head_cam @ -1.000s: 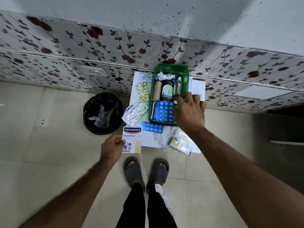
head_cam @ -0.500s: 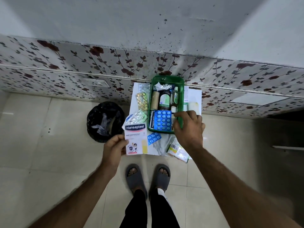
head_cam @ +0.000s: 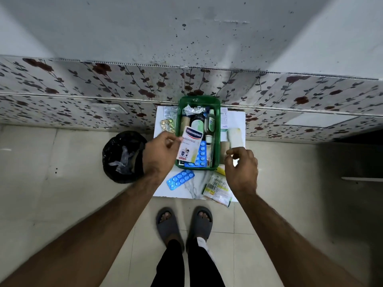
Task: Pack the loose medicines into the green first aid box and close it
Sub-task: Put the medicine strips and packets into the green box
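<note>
**Plaster packet goes over the box while loose strips wait on the tabletop**

At the far left, a black-lined bin (head_cam: 124, 156) stands on the floor just beside the white tabletop (head_cam: 236, 119), which sits against the flowered wall. The left hand (head_cam: 159, 155) reaches in over the tabletop's left side, its fingers (head_cam: 176, 139) pinched on the edge of a white plaster packet (head_cam: 189, 147) with a blue and red label. The packet is tilted over the near-left part of the green first aid box (head_cam: 217, 129), above a blue blister strip that already lies inside; whether it touches the contents cannot be told. Behind the hand, a yellow tablet strip (head_cam: 167, 124) and a clear strip lie beside the box's left wall. In front of the box, another blue blister strip (head_cam: 180, 179) lies loose on the tabletop.

The box is open and well filled with bottles, a foil strip and a roll. No lid is visible.

To the right, the right hand (head_cam: 241, 168) hovers near the box's right wall, fingers loosely curled and holding nothing. A bundle of sachets (head_cam: 217, 190) lies at the near-right corner, partly over the edge.

The likely trouble is crowding: laid flat on the tall bottles, the packet may ride above the rim and hinder closing. The overhanging sachets could slip to the floor if a forearm brushes them.
</note>
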